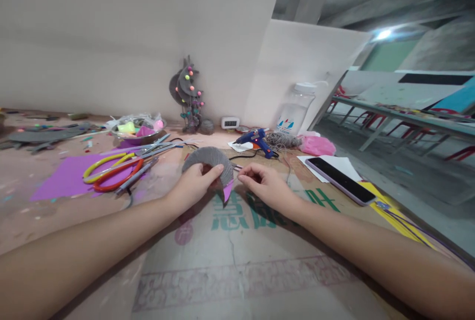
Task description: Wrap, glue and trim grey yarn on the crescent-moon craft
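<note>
Grey pleated fan (210,158), held over table (29,211): left hand (195,181) fingers grip its base, likely keeping pleats spread. Right hand (261,184) fingers pinched closed beside its edge. Glue gun (258,141) behind.

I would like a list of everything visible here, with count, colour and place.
pleated fan: 1, grey, centre
paper piece: 1, purple, under the fan's tip
glue gun: 1, blue, behind the fan
scissors: 2, yellow and red handles, left
paper sheet: 1, purple, under the scissors
phone: 1, dark, right
jar: 1, clear, back wall
bag: 1, pink, beside the jar
cardboard: 1, brown, printed, foreground
left hand: 1, holds the fan
right hand: 1, beside the fan's edge
</note>
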Tool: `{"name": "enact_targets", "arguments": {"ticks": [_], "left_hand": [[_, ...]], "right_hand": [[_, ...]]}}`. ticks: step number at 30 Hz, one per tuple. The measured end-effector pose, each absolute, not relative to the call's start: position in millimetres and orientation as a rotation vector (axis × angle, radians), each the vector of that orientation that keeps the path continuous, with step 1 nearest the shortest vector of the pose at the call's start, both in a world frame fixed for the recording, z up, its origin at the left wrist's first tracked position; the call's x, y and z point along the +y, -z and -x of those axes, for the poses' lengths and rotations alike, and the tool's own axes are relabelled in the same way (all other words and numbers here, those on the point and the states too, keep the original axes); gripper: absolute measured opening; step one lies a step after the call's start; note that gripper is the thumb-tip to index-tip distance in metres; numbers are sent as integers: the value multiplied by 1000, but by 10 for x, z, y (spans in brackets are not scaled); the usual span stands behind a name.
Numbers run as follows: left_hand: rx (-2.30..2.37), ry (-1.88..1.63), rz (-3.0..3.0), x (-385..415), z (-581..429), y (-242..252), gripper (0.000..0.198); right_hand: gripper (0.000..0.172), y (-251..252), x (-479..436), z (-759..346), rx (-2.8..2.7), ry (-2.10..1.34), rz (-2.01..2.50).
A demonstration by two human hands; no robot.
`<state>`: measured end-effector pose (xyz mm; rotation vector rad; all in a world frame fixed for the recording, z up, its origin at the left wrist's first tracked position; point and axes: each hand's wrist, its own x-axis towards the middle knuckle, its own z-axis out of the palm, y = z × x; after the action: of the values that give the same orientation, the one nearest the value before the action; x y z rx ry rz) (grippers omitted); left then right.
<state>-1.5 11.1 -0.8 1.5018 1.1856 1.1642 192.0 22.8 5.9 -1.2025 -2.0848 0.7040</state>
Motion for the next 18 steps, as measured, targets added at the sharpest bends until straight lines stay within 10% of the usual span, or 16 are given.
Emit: {"name": "enact_targets", "arguments": {"ticks": [18], "left_hand": [[1171, -1114, -1551, 83, 4, -12, 31]], "right_hand": [[18, -72, 212, -1901, -2077, -731, 1208]]}}
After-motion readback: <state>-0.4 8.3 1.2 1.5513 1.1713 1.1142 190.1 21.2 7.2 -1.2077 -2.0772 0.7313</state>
